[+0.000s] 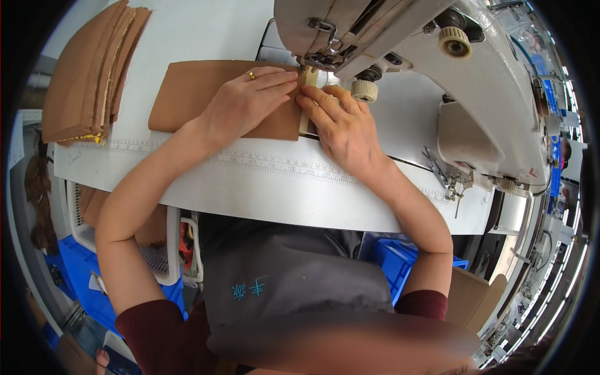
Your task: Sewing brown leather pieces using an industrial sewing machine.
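Note:
A flat brown panel (181,94), which looks like leather or fabric, lies on the machine's white bed with its right edge beside the needle area of the sewing machine (375,25). My left hand (247,103) rests on top of the panel, fingers stretched toward that edge, a gold ring on one. A narrow pale yellow strip (310,78) runs along the panel's right edge under the presser area. My right hand (344,122) has its bent fingers closed at this strip; its thumb is hidden. The needle itself cannot be made out.
A stack of folded brown panels (84,75) stands at the left. A printed ruler (275,162) runs along the table's front. Small metal snips (434,165) lie at the right. Below the table are a white basket (172,250) and blue bins (390,262).

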Demonstrator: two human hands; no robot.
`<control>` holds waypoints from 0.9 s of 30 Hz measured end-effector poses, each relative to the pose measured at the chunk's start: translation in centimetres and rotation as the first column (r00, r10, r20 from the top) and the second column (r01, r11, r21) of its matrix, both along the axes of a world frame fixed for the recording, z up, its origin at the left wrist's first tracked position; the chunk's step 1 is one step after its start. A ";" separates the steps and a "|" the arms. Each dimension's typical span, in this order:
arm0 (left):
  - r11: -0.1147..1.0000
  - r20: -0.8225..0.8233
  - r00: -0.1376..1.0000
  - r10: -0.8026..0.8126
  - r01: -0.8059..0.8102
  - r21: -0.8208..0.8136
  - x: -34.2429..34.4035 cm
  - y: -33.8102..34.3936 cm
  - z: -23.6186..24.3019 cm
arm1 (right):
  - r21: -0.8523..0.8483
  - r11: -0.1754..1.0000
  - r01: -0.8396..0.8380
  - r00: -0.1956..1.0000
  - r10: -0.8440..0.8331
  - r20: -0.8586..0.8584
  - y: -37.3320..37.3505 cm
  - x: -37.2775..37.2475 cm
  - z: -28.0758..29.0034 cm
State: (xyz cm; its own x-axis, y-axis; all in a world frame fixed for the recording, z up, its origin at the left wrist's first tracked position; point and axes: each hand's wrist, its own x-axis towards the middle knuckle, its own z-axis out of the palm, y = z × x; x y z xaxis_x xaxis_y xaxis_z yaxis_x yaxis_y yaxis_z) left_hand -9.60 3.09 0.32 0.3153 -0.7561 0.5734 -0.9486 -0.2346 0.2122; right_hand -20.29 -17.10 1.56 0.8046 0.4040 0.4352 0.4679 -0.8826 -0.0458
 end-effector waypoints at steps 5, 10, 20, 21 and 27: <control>1.000 -0.024 1.000 0.008 -0.008 -0.011 0.9 -0.6 -0.2 | 0.029 0.999 0.019 1.000 -0.020 0.013 -0.4 0.7 -0.8; 1.000 0.004 1.000 0.009 -0.009 -0.019 1.6 -0.8 -0.4 | 0.056 0.998 0.024 1.000 -0.025 0.017 -0.3 1.2 -0.7; 1.000 0.018 1.000 0.021 -0.021 -0.015 1.4 -1.0 -0.1 | 0.071 0.997 0.035 0.999 -0.034 -0.013 -0.2 0.3 -0.3; 0.999 0.023 0.999 0.031 -0.031 -0.009 1.3 -0.9 0.0 | 0.063 0.998 -0.020 1.000 0.021 -0.022 -0.2 -0.2 -0.1; 1.000 0.068 0.998 -0.003 0.004 -0.007 2.2 -0.7 -0.1 | 0.136 0.973 -0.186 0.981 0.191 -0.025 -0.1 -1.2 0.3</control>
